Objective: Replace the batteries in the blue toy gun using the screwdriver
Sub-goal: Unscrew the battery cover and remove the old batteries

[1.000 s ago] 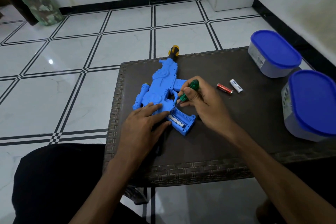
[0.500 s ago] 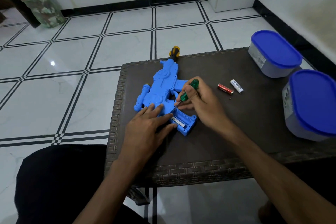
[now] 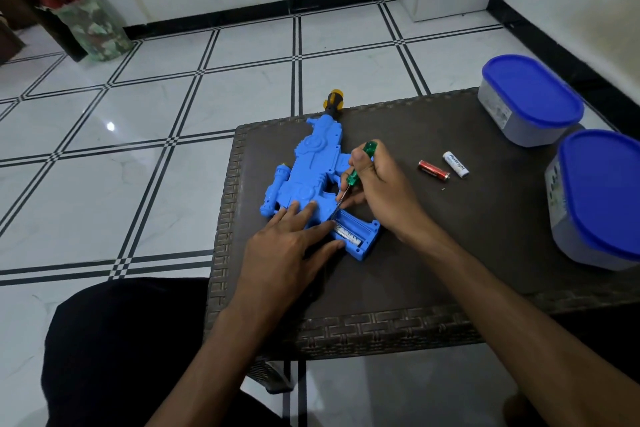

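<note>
The blue toy gun (image 3: pixel 313 166) lies flat on the dark woven table (image 3: pixel 450 253), its muzzle tipped with black and orange past the far edge. Its grip is uncovered, showing the battery bay (image 3: pixel 356 234) with a white battery inside. My left hand (image 3: pixel 294 246) lies flat with straight fingers on the gun body beside the bay. My right hand (image 3: pixel 381 191) holds a green-handled screwdriver (image 3: pixel 356 172), whose metal tip points down at the bay's upper end. A red battery (image 3: pixel 434 170) and a white battery (image 3: pixel 455 164) lie loose to the right.
Two grey tubs with blue lids stand at the table's right side, one at the back (image 3: pixel 530 100) and one nearer (image 3: pixel 599 198). A tiny screw (image 3: pixel 443 188) lies below the loose batteries. My dark-clothed knee (image 3: pixel 131 340) is at the table's front left.
The screwdriver tip has stayed at the upper end of the battery bay, with my right hand shifting only slightly. My left hand keeps pressing on the gun.
</note>
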Demonstrator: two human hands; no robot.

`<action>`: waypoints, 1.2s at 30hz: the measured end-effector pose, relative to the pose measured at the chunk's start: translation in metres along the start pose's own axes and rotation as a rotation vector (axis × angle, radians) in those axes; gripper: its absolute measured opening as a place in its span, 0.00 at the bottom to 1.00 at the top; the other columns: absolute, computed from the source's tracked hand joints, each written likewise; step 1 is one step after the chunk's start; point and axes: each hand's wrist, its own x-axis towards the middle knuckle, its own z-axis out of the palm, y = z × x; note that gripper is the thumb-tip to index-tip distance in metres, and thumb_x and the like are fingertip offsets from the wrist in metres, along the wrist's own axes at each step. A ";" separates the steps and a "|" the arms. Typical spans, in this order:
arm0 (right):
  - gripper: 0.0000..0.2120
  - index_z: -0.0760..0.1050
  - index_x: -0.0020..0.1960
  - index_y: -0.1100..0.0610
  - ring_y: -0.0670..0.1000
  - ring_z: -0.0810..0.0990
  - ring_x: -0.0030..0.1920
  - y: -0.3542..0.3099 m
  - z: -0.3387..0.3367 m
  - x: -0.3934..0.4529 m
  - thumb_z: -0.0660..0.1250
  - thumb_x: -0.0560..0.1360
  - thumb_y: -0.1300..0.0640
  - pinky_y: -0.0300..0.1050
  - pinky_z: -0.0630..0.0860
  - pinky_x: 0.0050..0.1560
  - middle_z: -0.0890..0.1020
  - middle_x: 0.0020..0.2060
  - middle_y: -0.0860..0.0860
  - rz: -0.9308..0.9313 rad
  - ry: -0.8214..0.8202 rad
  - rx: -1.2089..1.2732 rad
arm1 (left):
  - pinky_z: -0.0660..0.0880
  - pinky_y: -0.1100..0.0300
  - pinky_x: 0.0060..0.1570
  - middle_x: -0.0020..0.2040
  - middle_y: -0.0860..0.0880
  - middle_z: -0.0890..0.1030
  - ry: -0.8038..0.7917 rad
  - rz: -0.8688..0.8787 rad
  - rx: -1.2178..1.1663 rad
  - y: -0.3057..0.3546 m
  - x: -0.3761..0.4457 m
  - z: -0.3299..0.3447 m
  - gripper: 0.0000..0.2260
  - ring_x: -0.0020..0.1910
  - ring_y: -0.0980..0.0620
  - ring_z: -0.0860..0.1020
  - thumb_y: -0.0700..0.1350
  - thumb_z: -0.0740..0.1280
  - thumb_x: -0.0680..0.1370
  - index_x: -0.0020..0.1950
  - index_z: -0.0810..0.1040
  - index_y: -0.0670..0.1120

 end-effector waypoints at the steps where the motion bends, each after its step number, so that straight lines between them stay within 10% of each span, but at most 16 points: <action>1: 0.11 0.66 0.51 0.59 0.47 0.82 0.32 0.000 0.000 0.000 0.54 0.84 0.52 0.45 0.82 0.36 0.78 0.36 0.57 0.006 0.003 0.002 | 0.79 0.50 0.53 0.60 0.48 0.82 0.004 -0.003 -0.006 0.000 0.000 0.000 0.19 0.61 0.45 0.79 0.62 0.61 0.74 0.54 0.85 0.55; 36: 0.10 0.67 0.50 0.55 0.52 0.83 0.36 -0.004 -0.007 -0.004 0.53 0.84 0.51 0.49 0.83 0.39 0.79 0.37 0.55 0.040 0.095 0.066 | 0.81 0.48 0.51 0.64 0.50 0.79 -0.066 -0.073 -0.072 0.002 -0.002 -0.002 0.21 0.65 0.47 0.76 0.63 0.58 0.74 0.60 0.81 0.56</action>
